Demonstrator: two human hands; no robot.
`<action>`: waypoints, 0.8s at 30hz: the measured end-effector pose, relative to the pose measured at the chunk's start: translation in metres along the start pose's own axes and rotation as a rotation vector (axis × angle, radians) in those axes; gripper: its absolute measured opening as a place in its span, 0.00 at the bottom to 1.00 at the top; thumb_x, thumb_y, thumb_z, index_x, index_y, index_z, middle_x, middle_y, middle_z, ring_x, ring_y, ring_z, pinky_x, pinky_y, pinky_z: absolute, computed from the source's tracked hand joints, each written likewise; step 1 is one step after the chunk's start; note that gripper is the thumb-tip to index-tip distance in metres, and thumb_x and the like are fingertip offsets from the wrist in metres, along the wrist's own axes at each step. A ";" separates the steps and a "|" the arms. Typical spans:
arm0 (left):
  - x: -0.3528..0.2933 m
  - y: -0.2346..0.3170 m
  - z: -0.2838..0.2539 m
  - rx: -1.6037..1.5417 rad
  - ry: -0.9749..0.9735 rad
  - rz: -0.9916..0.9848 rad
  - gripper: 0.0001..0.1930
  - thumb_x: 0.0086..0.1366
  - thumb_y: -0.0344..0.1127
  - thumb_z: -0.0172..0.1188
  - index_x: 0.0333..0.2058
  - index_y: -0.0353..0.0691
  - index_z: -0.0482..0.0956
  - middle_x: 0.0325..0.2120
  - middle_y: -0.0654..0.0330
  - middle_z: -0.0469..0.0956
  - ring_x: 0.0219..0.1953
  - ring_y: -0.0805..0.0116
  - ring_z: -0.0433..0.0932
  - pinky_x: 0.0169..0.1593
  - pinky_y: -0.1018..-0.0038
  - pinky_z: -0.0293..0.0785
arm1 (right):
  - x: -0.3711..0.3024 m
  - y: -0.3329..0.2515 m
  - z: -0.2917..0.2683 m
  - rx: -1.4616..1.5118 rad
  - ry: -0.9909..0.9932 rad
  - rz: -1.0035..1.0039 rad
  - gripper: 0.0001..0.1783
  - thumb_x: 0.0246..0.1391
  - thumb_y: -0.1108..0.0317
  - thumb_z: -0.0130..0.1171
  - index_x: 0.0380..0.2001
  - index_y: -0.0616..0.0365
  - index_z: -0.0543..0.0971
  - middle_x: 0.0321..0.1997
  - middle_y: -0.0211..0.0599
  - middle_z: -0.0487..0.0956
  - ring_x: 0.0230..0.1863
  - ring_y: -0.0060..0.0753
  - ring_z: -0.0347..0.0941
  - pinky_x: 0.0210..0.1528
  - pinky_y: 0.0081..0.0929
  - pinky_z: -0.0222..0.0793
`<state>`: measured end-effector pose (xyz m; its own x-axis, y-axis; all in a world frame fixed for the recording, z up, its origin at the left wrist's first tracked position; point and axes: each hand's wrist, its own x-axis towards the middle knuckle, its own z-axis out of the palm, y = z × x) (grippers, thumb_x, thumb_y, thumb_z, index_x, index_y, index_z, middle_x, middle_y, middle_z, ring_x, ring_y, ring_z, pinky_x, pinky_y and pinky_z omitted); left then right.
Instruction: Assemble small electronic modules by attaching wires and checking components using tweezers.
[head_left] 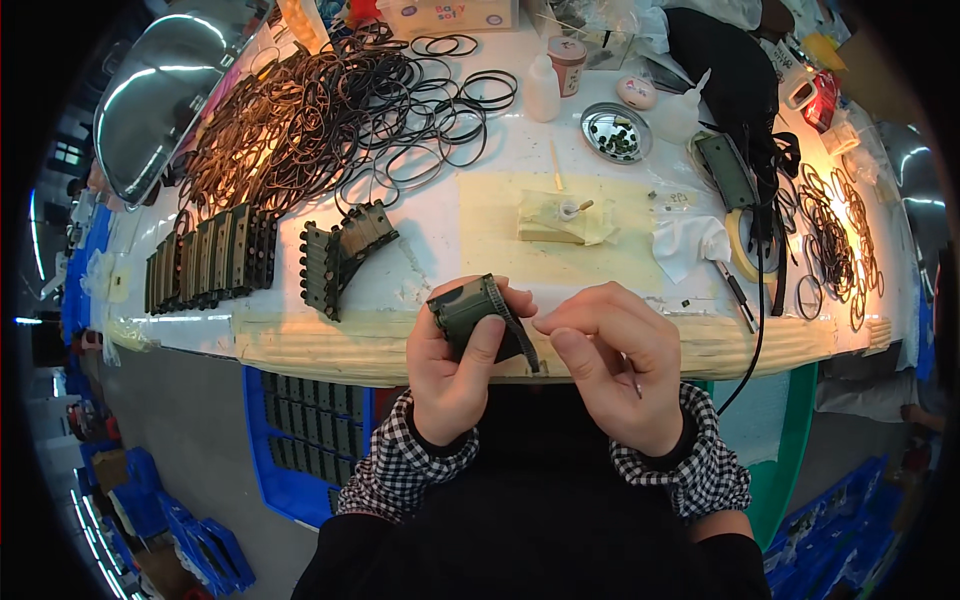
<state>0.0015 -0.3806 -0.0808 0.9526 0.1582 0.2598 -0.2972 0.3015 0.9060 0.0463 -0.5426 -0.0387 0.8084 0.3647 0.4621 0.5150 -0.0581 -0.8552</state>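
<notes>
- And right here, grips the camouflage toy-tank hull (462, 308) in the left hand (445, 382), tilted, just above the near edge of the workbench (440, 230)!
- Lays the left thumb across its near side, with fingers closed firmly round the back.
- Shows off a dark ridged track (505, 315) along the hull's right side.
- Over to the right hand (630, 365): brings thumb and forefinger close together, narrow, just beside the track. Cannot tell whether anything sits between those tips.
- Tucks a slim metallic rod (634, 378) among the curled lower fingers, too!
- Look left for a packed row of camouflage hulls (205, 260), then a smaller leaning pair (350, 250).
- Behind those, see a great tangle of dark loops (300, 120).
- Straight ahead, spot a pale yellow block (550, 232) on yellowish sheeting, and beyond it a round metal dish (586, 128) of small dark bits.
- Farther right, catch a tape roll (736, 240) near a dark pen-like tool (737, 292).
- Below the bench, find a blue crate (254, 440) of dark green parts.
</notes>
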 end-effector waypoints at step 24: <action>-0.001 0.008 0.010 -0.030 -0.008 -0.073 0.15 0.67 0.24 0.52 0.51 0.30 0.67 0.42 0.54 0.77 0.46 0.69 0.76 0.51 0.73 0.72 | 0.002 -0.005 0.005 0.011 -0.165 0.230 0.06 0.50 0.78 0.59 0.25 0.61 0.71 0.23 0.31 0.68 0.16 0.20 0.58 0.19 0.19 0.53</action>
<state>-0.0016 -0.3881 -0.0704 0.9723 0.1268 0.1964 -0.2286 0.3401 0.9122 0.0435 -0.5368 -0.0351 0.8458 0.4897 0.2119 0.3195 -0.1467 -0.9362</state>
